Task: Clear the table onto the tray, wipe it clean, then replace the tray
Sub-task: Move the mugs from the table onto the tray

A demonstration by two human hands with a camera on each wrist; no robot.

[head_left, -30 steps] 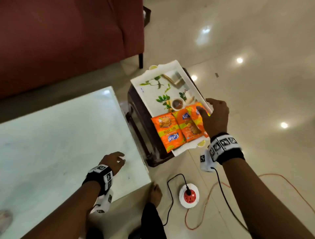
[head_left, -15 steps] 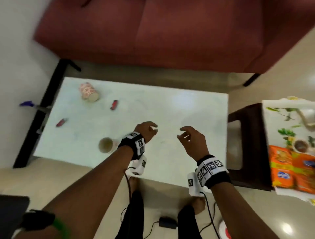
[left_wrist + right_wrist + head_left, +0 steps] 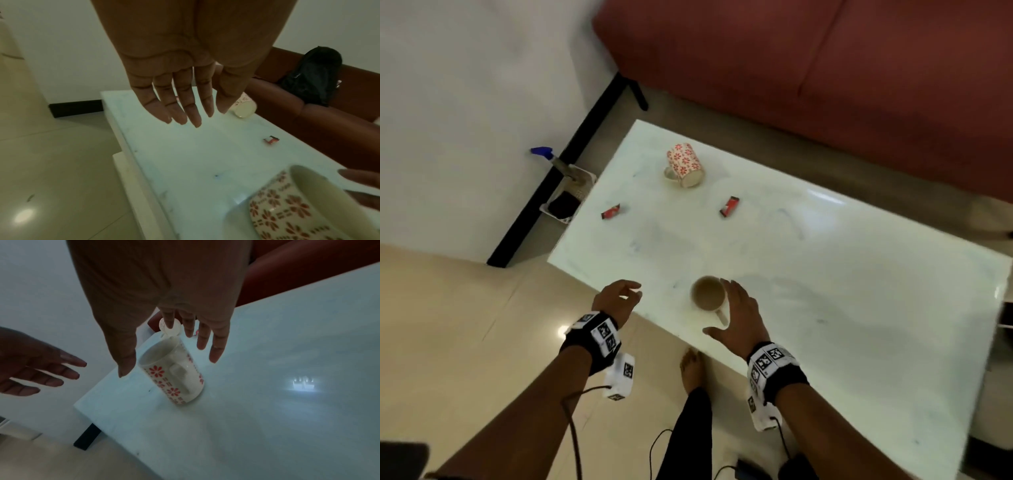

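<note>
Your right hand (image 3: 739, 318) hovers low in the centre of the head view with fingers straight and spread, thumb out to the left, bracketing an upright mug (image 3: 708, 294) that stands near the desk's (image 3: 842, 291) front edge. The right wrist view shows the thumb above the mug's rim on one side and the fingers past it on the other, with gaps visible, so nothing is gripped. The mug (image 3: 172, 373) is white with red flowers, its handle turned toward the wrist.

Your left hand (image 3: 616, 297) sits just left of that mug, over the desk's lower left corner, fingers relaxed and slightly apart, holding nothing; the left wrist view shows the palm (image 3: 185, 65) well above the surface.

Higher in the head view a second flowered mug (image 3: 686, 165) lies on its side near the far edge. Two small red wrappers rest apart on the desk, one (image 3: 610, 211) to the left, one (image 3: 729, 207) to the right. A red sofa (image 3: 825, 68) fills the upper right. The tray is out of view.
</note>
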